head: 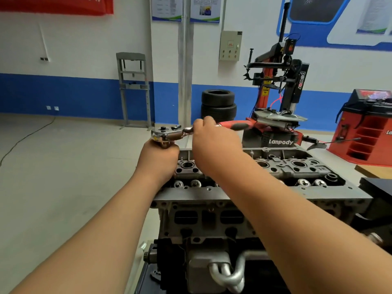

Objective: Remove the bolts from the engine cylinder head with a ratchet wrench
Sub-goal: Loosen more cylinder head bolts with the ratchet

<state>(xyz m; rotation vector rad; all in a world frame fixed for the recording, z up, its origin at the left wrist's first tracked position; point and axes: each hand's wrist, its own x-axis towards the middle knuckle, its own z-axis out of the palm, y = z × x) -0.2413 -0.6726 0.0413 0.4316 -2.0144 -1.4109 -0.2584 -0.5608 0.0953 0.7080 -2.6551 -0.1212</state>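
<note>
L hand [161, 154] clamps the drive under the chrome, red-handled ratchet wrench [167, 132] over left end of the grey cast-metal engine cylinder head [233, 194], R hand [211, 135] fists the shank: keep drive plumb, swing level.

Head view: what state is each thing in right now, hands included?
ratchet wrench: held roughly level above the cylinder head, red handle pointing right.
left hand: grips the wrench just beneath its head.
right hand: grips the wrench's shaft beside the red handle.
cylinder head: top uncovered; what sits under the left hand is hidden.
tyres: two, stacked flat near the wall.
</note>
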